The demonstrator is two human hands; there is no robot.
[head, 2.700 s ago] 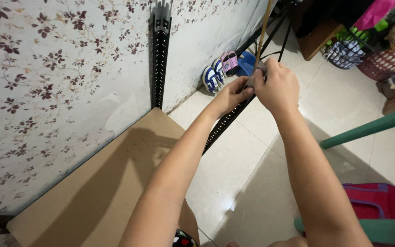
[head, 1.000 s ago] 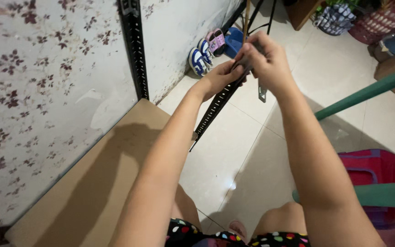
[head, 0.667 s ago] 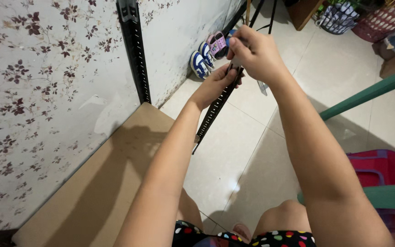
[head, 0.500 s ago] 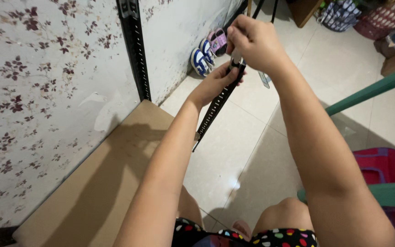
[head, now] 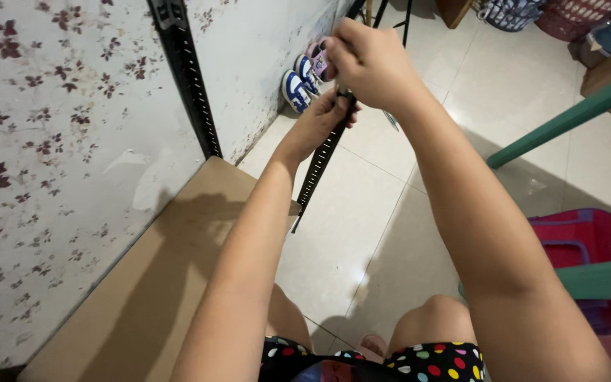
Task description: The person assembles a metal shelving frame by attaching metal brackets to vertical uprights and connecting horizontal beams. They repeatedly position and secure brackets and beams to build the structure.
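Both bare arms stretch forward and up from the lower edge of the view, forearms nearly parallel. The left hand (head: 317, 122) sits lower, wrist bent, its fingers curled shut in a grip. The right hand (head: 369, 62) is just above and touching it, knuckles toward the camera, closed into a fist.

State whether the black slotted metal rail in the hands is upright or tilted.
Tilted: the rail slants from the left hand and right hand down toward the brown board.
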